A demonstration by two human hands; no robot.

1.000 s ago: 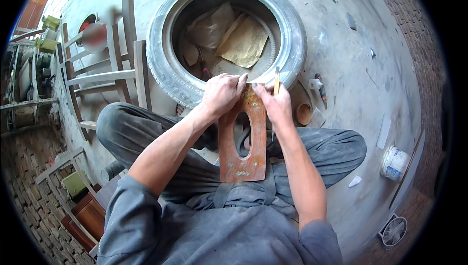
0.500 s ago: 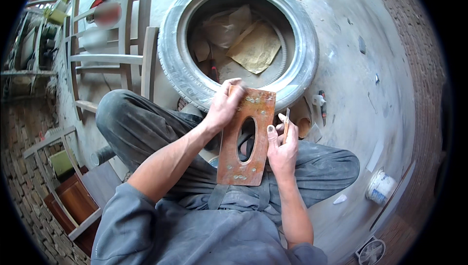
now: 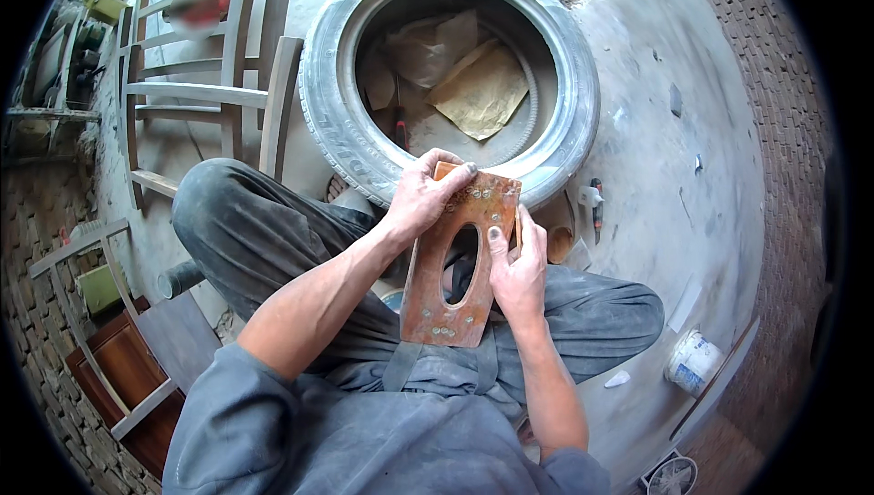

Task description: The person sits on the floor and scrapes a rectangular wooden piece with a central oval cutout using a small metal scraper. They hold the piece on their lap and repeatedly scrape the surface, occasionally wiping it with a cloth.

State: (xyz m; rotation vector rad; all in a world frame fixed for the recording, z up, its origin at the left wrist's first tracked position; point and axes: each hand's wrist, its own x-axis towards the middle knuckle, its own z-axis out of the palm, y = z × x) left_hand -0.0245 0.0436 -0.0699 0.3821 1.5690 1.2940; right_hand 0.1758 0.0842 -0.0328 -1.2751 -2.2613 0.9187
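Note:
A flat reddish-brown wooden board (image 3: 435, 304) with an oval cut-out and pale filler spots leans upright above my lap. My left hand (image 3: 423, 194) grips its upper left corner, thumb across the front face. My right hand (image 3: 521, 272) closes on the right edge, its thumb on the face beside the oval. Between the right fingers sits a slim orange-brown strip (image 3: 519, 227), apparently a small tool's handle; the rest of it is hidden. Just beyond the board lies a large dusty tire (image 3: 572, 94).
Inside the tire are a yellowish paper sheet (image 3: 478, 94) and a red-handled tool (image 3: 401, 131). A wooden chair frame (image 3: 234, 67) stands at left. On the floor at right are a screwdriver (image 3: 597, 213) and a white bucket (image 3: 696, 363). A brown wooden panel (image 3: 137, 367) rests lower left.
My right hand has moved up and in against the board's edge, and the small tool's blade is now hidden. My left thumb has come onto the board's face.

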